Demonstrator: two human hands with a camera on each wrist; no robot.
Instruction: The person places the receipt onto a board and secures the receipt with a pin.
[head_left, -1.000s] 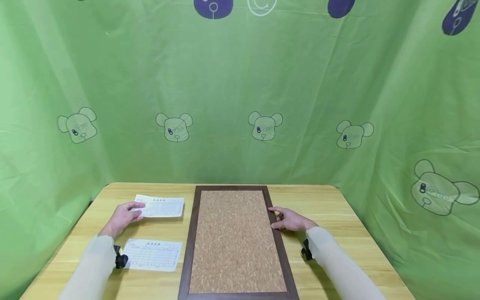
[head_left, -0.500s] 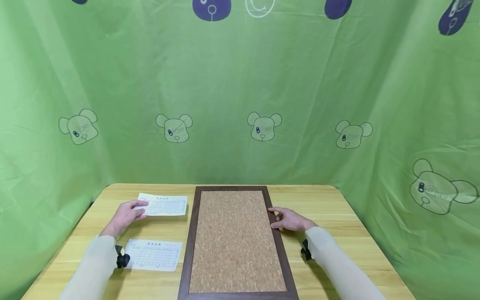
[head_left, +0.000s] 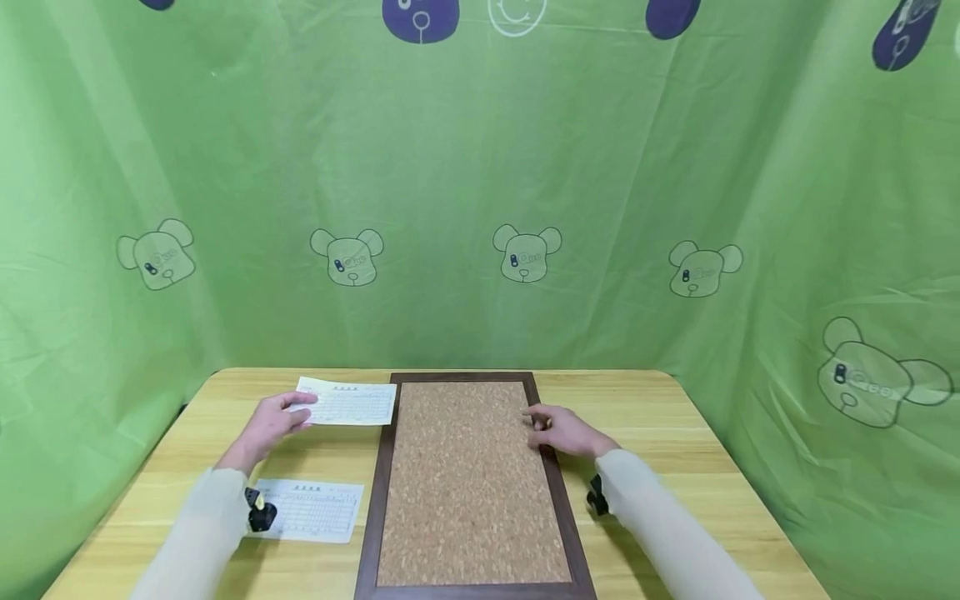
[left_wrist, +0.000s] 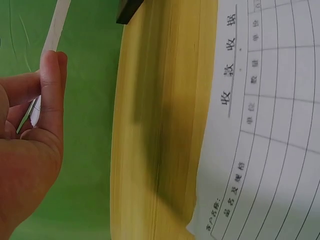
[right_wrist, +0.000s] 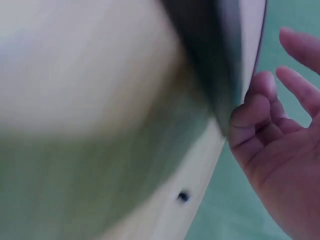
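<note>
My left hand (head_left: 272, 425) pinches a white printed receipt (head_left: 352, 403) by its left end, thumb below and fingers above. The receipt hangs over the table, its right end overlapping the left side of the dark frame (head_left: 381, 492) of a cork board (head_left: 472, 483). A second receipt (head_left: 318, 508) lies flat below, partly covered by the left wrist's black camera; its printed lines show large in the left wrist view (left_wrist: 270, 125). My right hand (head_left: 566, 431) is over the board's right edge, holding nothing, fingers loosely bent. In the right wrist view the hand (right_wrist: 285, 150) is beside the blurred frame.
The board lies lengthwise on a light wooden table (head_left: 660, 508). A green curtain (head_left: 450, 167) printed with bear heads encloses the back and both sides. A black camera (head_left: 596, 497) sits on the right wrist.
My left hand has carried the receipt rightward and slightly up to the board's frame. My right hand has left the frame's right edge and moved a little left over the cork.
</note>
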